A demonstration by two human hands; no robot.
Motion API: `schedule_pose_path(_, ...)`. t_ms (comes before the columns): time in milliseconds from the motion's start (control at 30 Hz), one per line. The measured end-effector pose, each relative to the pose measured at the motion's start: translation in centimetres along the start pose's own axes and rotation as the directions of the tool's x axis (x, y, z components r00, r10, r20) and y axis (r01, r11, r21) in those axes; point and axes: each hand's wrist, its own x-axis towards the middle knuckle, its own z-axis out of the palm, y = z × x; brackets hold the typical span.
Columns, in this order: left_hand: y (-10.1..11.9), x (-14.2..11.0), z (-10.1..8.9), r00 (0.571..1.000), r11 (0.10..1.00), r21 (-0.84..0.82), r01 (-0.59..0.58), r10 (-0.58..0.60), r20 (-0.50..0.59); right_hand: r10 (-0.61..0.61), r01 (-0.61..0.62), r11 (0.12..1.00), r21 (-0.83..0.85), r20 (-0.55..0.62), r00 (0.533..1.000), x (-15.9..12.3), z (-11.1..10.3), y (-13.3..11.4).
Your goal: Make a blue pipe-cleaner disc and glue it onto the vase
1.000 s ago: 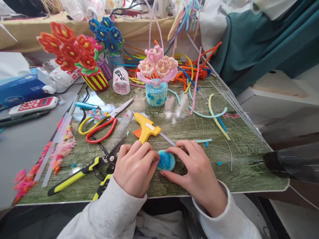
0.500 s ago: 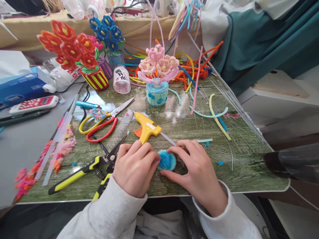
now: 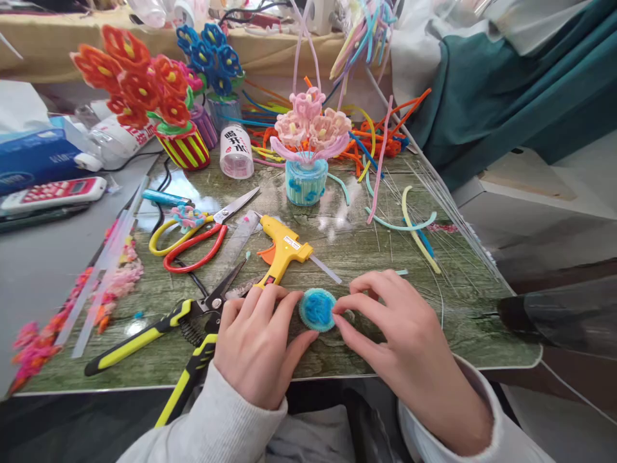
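A small round blue pipe-cleaner piece (image 3: 319, 310), with a paler ribbed rim and a darker blue middle, is near the table's front edge. From above I cannot tell how deep it is. My left hand (image 3: 258, 341) steadies its left side between thumb and index finger. Thumb and fingertips of my right hand (image 3: 405, 347) pinch together at the right rim. Just beyond my hands lies a yellow glue gun (image 3: 284, 247) with a clear glue stick in its back. Black-and-yellow cutters (image 3: 144, 341) rest left of my left hand, partly off the table edge.
Red-and-yellow scissors (image 3: 200, 244) lie open at the left. A light-blue pot (image 3: 306, 183) of pink flowers stands at the centre back; a striped pot (image 3: 186, 148) of orange flowers is farther left. Thin wires (image 3: 450, 225) and loose pipe cleaners (image 3: 419, 244) spread over the right side.
My right hand has moved from holding around the right side of the blue piece to pinching at its right rim. The piece has shifted slightly left.
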Motion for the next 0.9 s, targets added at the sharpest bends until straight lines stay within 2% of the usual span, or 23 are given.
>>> schedule_pose_path(167,0.4,0.3,0.3,1.000,1.000,0.028,-0.003,0.003,0.006,-0.006,0.022,0.989,-0.143,0.114,0.993,1.4,0.2,-1.1)
schedule_pose_path(300,0.3,0.3,0.4,1.000,1.000,0.000,0.004,-0.004,0.001,0.011,0.020,0.971,-0.240,0.128,0.992,1.8,0.7,-1.3)
schedule_pose_path(533,0.2,0.1,0.7,1.000,0.999,-0.032,0.010,-0.010,-0.006,0.040,0.005,0.959,-0.283,0.155,0.987,2.0,1.0,-1.3)
schedule_pose_path(900,0.1,0.2,0.8,1.000,1.000,-0.029,-0.008,0.007,-0.008,-0.024,0.077,0.945,-0.318,0.168,0.985,2.8,1.2,-1.4)
